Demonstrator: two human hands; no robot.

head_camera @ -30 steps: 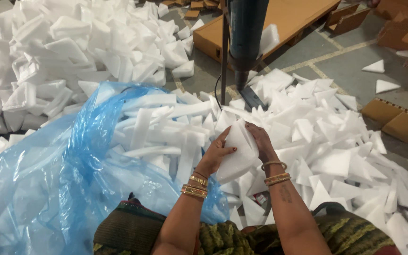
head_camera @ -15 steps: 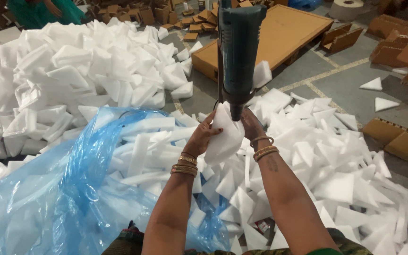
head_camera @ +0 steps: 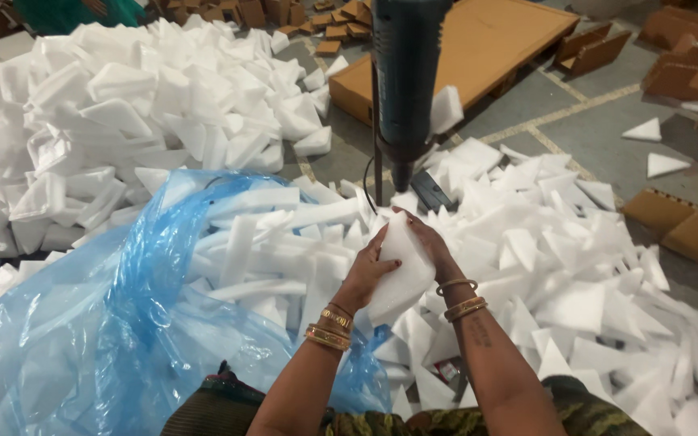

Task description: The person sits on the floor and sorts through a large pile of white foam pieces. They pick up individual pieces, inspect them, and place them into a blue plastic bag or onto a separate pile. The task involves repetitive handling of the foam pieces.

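Grey concrete floor (head_camera: pixel 599 133) is carrying everything around me. Two big heaps of white foam pieces are lying on it, one at upper left (head_camera: pixel 123 105), one spreading right (head_camera: pixel 575 282). A flat cardboard sheet (head_camera: pixel 494 48) is sitting behind, brown cardboard blocks (head_camera: pixel 692 230) are resting at right, a blue plastic bag (head_camera: pixel 98 339) is sprawling at left.

Both forearms are reaching forward from the bottom of the view, converging ahead of the body. The left hand (head_camera: pixel 367 273) is curling its fingers (head_camera: pixel 387 260) inward, thumb side up, facing the right hand (head_camera: pixel 427 242), whose fingers are pressing from the opposite side (bangles are circling both wrists just behind them).
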